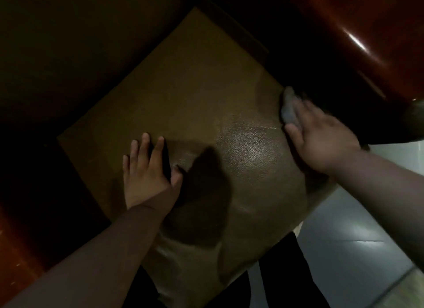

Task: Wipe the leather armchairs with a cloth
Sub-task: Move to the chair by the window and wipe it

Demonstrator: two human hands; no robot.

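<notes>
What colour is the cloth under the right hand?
Grey-blue; the cloth shows in the head view, beneath the right hand, though blurred.

Olive-brown pebbled seat cushion, grey cloth, glossy reddish-brown armrest, pale grey floor tiles

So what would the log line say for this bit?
step: wiping seat cushion | left hand: flat on cushion | right hand: presses cloth at right edge
</notes>
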